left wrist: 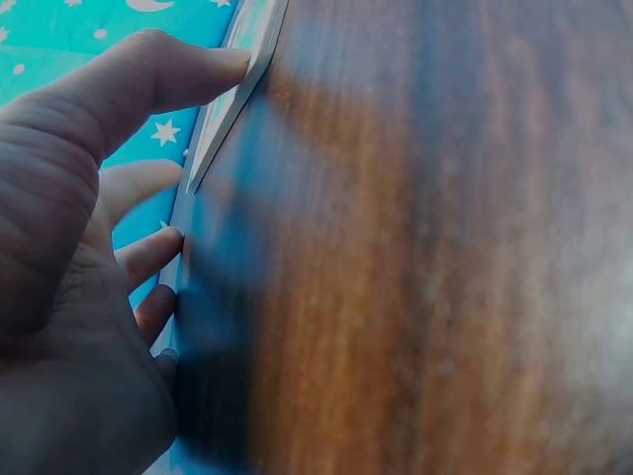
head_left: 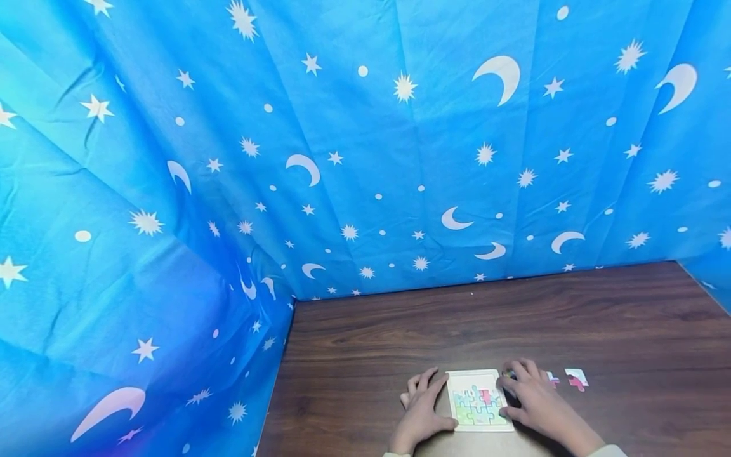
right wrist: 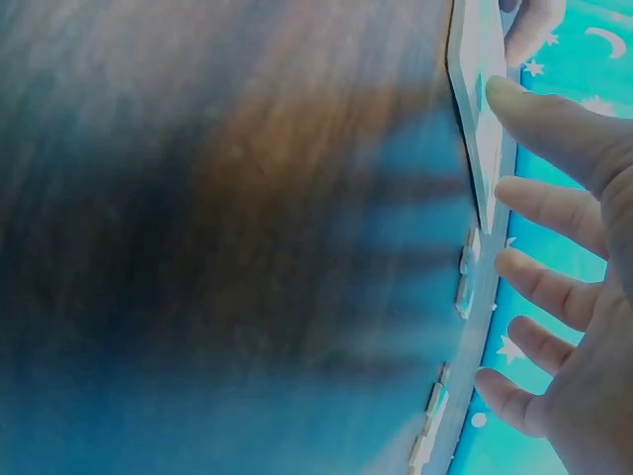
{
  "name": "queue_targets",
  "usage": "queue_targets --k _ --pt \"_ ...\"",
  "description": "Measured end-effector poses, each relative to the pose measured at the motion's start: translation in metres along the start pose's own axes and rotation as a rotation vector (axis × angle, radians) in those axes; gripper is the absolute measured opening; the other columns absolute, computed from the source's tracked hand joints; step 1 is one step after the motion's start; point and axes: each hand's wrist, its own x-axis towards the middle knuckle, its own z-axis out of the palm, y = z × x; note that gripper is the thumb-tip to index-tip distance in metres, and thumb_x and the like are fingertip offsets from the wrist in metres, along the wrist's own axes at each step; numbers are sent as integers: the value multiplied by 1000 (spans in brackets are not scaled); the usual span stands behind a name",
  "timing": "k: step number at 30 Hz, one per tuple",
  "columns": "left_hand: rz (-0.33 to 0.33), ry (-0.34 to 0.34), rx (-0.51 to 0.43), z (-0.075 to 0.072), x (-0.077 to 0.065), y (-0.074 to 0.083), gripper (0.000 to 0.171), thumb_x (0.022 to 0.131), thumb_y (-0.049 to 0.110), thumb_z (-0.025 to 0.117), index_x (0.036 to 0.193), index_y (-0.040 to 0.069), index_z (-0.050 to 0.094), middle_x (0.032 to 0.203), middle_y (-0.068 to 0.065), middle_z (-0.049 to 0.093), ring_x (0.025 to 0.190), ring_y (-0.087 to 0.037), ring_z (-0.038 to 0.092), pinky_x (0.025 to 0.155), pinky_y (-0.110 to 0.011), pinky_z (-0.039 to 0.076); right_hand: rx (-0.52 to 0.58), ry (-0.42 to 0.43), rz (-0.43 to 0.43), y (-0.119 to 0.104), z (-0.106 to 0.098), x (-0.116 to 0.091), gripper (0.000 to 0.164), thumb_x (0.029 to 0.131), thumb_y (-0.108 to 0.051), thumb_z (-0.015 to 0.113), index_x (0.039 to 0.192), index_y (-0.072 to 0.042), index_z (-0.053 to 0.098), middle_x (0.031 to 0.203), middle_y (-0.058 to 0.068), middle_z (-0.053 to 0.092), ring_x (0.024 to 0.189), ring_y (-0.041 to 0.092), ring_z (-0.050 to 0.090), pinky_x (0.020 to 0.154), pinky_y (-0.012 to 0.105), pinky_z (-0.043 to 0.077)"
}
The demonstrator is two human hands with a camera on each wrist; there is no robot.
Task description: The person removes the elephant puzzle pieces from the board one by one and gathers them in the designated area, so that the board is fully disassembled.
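A square jigsaw puzzle (head_left: 478, 406) in a pale frame (head_left: 485, 428) lies flat on the table in the head view. Joined pieces fill its lower part, and the upper part shows bare backing. My left hand (head_left: 421, 409) rests at the frame's left side, thumb by the lower corner and index finger near the upper one. The left wrist view shows this thumb (left wrist: 158, 74) touching the frame's edge. On the other side, my right hand (head_left: 537, 400) is spread, its thumb (right wrist: 554, 129) at the frame's right edge. Its fingers partly hide loose pieces.
A loose puzzle piece (head_left: 577, 379) lies right of my right hand, with another piece (head_left: 552, 379) partly covered by that hand. The dark wooden table (head_left: 400, 336) meets a blue star-patterned cloth (head_left: 377, 158) at its back and left.
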Motion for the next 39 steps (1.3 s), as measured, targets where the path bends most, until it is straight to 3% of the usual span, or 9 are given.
queue_targets --k 5,9,16,22,29,39 --pt "61 -8 21 -2 -2 0 80 64 27 84 140 33 61 155 -6 40 130 -32 31 78 -37 21 6 47 -16 -2 6 -2 39 58 -31 94 87 -20 70 108 8 58 103 38 52 73 54 44" --pt "95 -49 56 -5 -4 0 70 69 30 82 136 39 63 157 -6 37 132 -34 29 78 -37 21 19 43 15 -3 9 -1 44 58 -28 94 95 -15 72 110 9 58 105 38 51 73 54 43" --pt "90 -137 69 -6 -6 4 61 76 30 76 135 43 64 160 -5 32 136 -34 27 80 -38 21 21 -51 62 -5 7 0 45 63 -25 92 103 -14 74 113 10 59 109 44 50 75 61 45" --pt "75 -145 52 -5 -6 6 62 74 27 74 134 42 66 160 -5 33 135 -32 27 80 -38 21 57 -77 58 -6 4 2 38 67 -22 90 102 -15 76 115 12 59 112 46 50 79 63 43" --pt "60 -168 52 -8 -4 7 61 75 26 74 133 43 66 160 -4 34 135 -32 27 81 -39 21 68 -18 32 -8 5 4 41 62 -21 92 93 -22 67 112 9 58 109 44 50 73 60 45" --pt "60 -156 70 -12 -3 10 61 73 27 76 132 42 68 159 -4 36 135 -33 29 80 -38 22 68 14 97 -12 9 4 41 62 -19 92 89 -24 62 108 7 57 109 44 50 75 63 44"
